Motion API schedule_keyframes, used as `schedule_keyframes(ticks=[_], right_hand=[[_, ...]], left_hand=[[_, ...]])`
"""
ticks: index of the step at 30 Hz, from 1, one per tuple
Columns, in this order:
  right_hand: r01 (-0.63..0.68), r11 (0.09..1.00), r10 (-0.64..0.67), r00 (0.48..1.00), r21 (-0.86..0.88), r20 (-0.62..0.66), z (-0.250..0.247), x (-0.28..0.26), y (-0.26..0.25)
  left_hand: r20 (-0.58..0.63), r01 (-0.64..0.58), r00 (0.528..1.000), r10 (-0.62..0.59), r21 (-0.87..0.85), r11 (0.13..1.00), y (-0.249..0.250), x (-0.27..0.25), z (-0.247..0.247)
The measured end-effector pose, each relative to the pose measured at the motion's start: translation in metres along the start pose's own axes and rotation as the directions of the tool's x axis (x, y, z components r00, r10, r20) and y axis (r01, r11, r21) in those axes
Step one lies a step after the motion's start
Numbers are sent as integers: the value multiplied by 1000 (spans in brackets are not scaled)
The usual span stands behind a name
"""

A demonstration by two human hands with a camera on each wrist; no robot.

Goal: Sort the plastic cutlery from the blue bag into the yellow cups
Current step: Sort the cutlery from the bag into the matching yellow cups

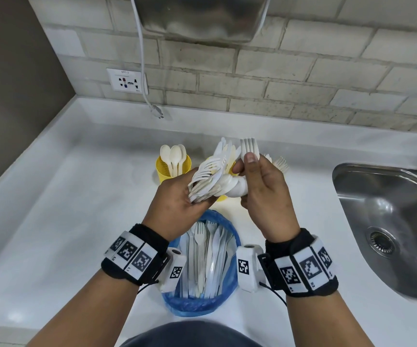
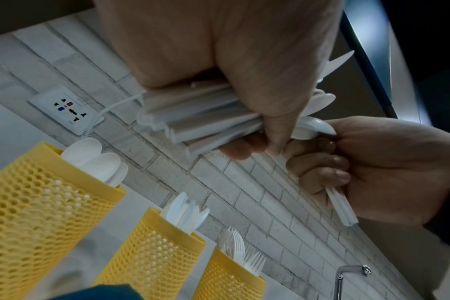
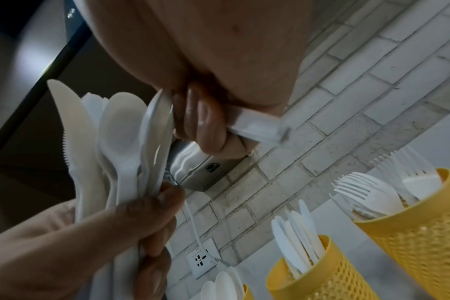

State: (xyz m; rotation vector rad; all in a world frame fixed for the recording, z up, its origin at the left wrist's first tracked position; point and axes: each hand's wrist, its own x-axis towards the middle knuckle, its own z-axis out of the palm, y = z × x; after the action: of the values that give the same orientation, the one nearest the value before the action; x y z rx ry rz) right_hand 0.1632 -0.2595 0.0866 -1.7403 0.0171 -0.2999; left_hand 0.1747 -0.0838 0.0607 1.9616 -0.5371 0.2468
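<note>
My left hand (image 1: pixel 190 199) grips a fanned bundle of white plastic cutlery (image 1: pixel 212 176), with spoons, forks and knives mixed, above the counter. My right hand (image 1: pixel 248 160) pinches a few stacked forks (image 1: pixel 249 146) by the neck, right beside the bundle; their handles (image 2: pixel 342 211) run through its curled fingers. Below my wrists lies the open blue bag (image 1: pixel 235 249), still full of cutlery. In the left wrist view three yellow mesh cups stand in a row: one with spoons (image 2: pixel 39 199), one with knives (image 2: pixel 152 255), one with forks (image 2: pixel 229 284). In the head view my hands hide most of the knife and fork cups.
A steel sink (image 1: pixel 387 221) is set into the white counter (image 1: pixel 64 209) on the right. A wall socket (image 1: pixel 127 82) and a loose plug on a white cable (image 1: pixel 157 111) sit at the back left. A metal appliance (image 1: pixel 202 18) hangs on the brick wall.
</note>
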Motion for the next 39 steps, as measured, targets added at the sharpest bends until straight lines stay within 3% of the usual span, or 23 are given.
schedule_keyframes(ticks=[4,8,16,22,27,33,39], right_hand=[[28,999,-28,999,-38,-17,-2,-1,-4],[52,998,-48,996,46,-77,-11,-4,-23],[108,993,-115,978,47,175,-21,-20,-50],[92,986,-81,993,-138,86,-21,-18,-43],[334,810,-385,923,-482,-6,-15,-14,-41],[436,678,-563,825,-592,-37,-19,-10,-37],[352,728,-455,890,-589,-31,-20,-7,-27]], left_hand=[[24,9,1000,-10,61,998,-9,-2,-1],[50,-3,999,-2,108,994,-13,-2,-2],[41,-44,999,35,258,965,-18,0,0],[23,-77,997,75,458,885,-15,1,-4],[27,-39,999,29,503,864,-18,1,-4],[35,-28,999,11,525,851,-20,2,-3],[17,-15,1000,6,535,845,-22,1,-2]])
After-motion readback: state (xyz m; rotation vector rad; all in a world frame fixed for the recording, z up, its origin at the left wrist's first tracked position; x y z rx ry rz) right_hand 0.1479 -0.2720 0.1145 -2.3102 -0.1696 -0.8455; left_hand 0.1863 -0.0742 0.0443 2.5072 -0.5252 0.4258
